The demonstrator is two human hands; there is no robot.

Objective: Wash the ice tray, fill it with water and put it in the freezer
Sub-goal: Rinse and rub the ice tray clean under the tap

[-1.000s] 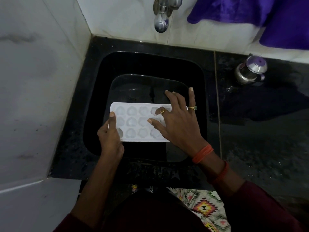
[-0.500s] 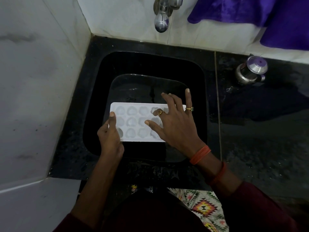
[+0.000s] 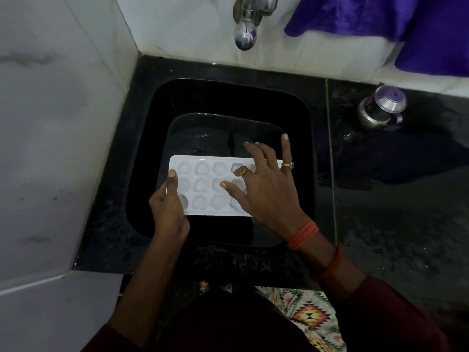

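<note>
Moved: right hand [image 3: 266, 191] has slid a little toward the left end of the ice tray [image 3: 203, 184] over the last second; the tray and the left hand [image 3: 167, 207] are where they were
Ice tray: white, cavities up in three rows, held about level above the front half of the sink [image 3: 228, 97], its long side running left to right
Left hand: grips the tray's left short end, thumb lying on top along the rim, the other fingers tucked below and out of sight
Right hand: wide, fingers spread and nearly straight, lying flat over the tray's right half; thumb tip is at the middle row, fingertips reach past the far rim
Rings: one on a middle finger [image 3: 243, 170], one on the little finger [image 3: 288, 164]
Wrist: orange thread bands [image 3: 302, 235] around the right wrist
Sink: black basin set in the far left corner of the bench [image 3: 393, 212], its bottom glistening
Tap: chrome spout [image 3: 245, 34] on the back wall, above the sink's far edge
Steel pot: lidded [image 3: 380, 107], at the far edge of the bench, right of the sink
Purple cloth: hangs [image 3: 380, 21] against the back wall above the pot
</note>
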